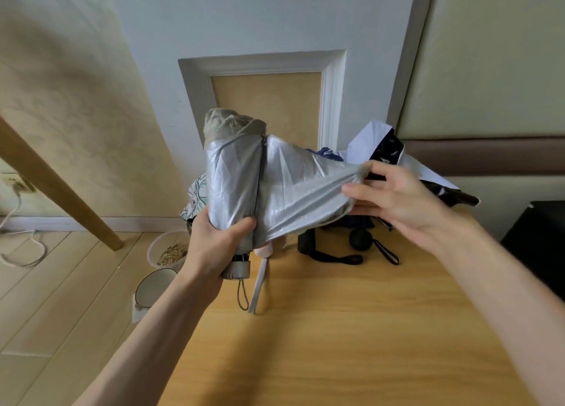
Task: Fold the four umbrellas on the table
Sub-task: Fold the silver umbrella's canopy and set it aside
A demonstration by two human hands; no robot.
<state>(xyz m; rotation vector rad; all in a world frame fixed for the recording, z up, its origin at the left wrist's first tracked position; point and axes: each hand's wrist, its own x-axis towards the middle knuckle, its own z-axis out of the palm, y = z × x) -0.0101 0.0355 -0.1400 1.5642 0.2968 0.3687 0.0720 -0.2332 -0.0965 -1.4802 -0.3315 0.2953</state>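
Left hand grips the silver umbrella upright; right hand, at three o'clock, pinches its stretched canopy flap

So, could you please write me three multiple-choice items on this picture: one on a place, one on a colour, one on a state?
1. Where is the clear plastic bowl of grain?
A. on the floor left of the light wooden table
B. on that table
C. on a chair

2. What colour is the raised folding umbrella?
A. red
B. silver-grey
C. green

3. What is the right hand doing?
A. resting flat on the table
B. holding a black strap
C. pinching a fold of the umbrella's canopy, pulled sideways

Answers: 1 A, it sits on floorboards beyond the table's edge; 2 B, its shiny fabric is silver-grey; 3 C, thumb and fingers close on the stretched fabric while the left hand grips the bundle.
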